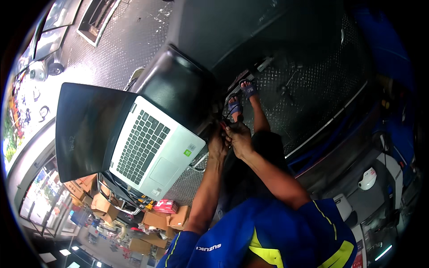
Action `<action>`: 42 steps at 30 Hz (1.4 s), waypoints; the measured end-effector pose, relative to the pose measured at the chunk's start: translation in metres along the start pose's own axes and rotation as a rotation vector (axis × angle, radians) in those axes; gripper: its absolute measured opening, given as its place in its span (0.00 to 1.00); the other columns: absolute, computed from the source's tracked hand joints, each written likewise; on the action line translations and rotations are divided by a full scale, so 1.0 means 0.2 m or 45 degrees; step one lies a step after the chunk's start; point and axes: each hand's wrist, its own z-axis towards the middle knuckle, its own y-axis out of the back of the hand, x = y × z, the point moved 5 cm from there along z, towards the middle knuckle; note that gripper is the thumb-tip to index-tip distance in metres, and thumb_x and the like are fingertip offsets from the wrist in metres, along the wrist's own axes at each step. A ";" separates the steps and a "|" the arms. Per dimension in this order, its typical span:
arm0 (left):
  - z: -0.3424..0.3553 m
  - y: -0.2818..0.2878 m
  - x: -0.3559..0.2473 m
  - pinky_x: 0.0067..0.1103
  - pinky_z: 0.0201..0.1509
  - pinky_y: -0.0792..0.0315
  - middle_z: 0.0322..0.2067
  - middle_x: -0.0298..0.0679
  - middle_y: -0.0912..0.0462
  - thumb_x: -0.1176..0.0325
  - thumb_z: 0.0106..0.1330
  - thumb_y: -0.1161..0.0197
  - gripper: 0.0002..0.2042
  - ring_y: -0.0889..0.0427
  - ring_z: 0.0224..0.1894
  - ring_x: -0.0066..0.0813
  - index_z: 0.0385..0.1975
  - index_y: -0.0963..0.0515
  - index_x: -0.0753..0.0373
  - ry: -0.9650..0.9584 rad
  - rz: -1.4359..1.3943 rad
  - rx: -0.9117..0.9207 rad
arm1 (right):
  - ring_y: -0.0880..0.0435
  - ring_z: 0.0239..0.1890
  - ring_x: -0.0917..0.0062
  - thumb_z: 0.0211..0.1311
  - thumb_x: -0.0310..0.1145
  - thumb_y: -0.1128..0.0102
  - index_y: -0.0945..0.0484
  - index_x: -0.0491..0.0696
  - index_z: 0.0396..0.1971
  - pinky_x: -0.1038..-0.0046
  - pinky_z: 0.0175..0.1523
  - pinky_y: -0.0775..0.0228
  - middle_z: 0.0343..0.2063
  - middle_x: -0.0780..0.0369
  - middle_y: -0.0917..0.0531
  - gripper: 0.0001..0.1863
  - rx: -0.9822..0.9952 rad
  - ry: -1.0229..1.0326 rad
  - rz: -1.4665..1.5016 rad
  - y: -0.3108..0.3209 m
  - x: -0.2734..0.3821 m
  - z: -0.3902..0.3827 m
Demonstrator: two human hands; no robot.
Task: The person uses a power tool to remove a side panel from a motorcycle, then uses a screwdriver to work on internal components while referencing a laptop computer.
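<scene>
My right grip point(240, 137) is closed, its curled fingertips pinching a small, narrow red piece point(224, 125) at the middle of the view. My left grip point(217, 145) meets it; what it holds I cannot tell. An open silver laptop with flat black keys point(165, 152) sits at nine o'clock, a glossy, rounded black seat point(176, 80) at eleven, and ridged dark metal floor point(308, 80) at two.

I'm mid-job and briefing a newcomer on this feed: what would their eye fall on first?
Probably the open silver laptop, left of centre, with its dark screen at the left. Next, the left hand and right hand, close together just right of the laptop. The blue shirt with yellow-green panels stands out along the lower edge.
</scene>
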 end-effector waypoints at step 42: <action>-0.24 0.70 0.21 0.24 0.45 0.24 0.42 0.43 0.14 0.75 0.62 0.36 0.15 0.17 0.42 0.33 0.49 0.17 0.63 -0.230 0.683 -0.300 | 0.18 0.48 0.57 0.69 0.24 0.48 0.31 0.42 0.51 0.52 0.50 0.19 0.42 0.52 0.22 0.12 0.024 -0.512 -0.694 -0.24 -0.14 -0.18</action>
